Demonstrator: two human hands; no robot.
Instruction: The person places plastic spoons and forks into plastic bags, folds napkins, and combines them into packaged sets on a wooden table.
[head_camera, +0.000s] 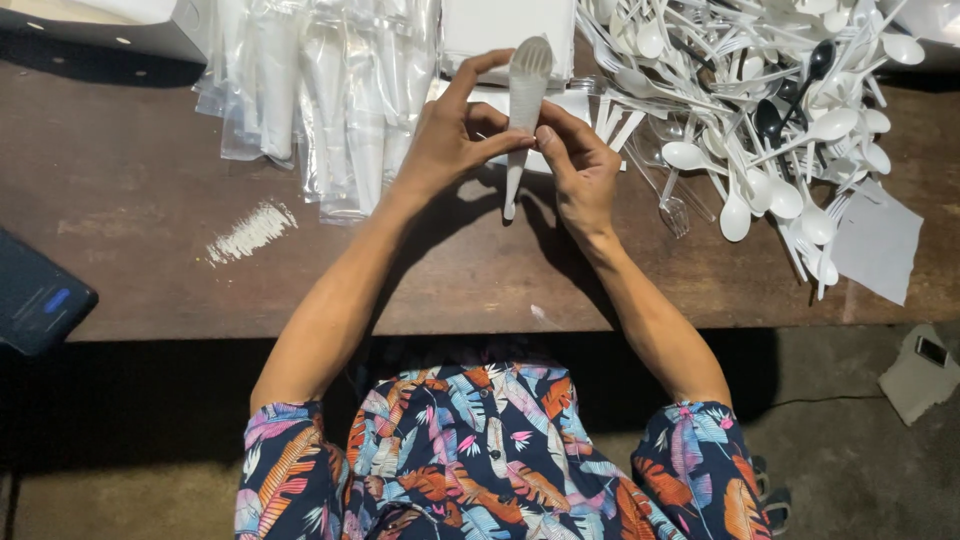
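Just left of the heap of white plastic spoons (760, 110), the left hand (445, 140) and right hand (580, 170) together pinch one white plastic fork (523, 110) upright.

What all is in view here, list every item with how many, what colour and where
plastic cutlery set: one, white, held upright over the table's far middle
loose cutlery pile: many spoons and forks, white with a few black, far right
clear bags: a stack, transparent, far left of centre
white napkins: a stack, top centre
paper sheet: one, pale grey, right edge
dark device: one, black, left edge
wooden table: one, brown
left hand: gripping the set
right hand: pinching the set
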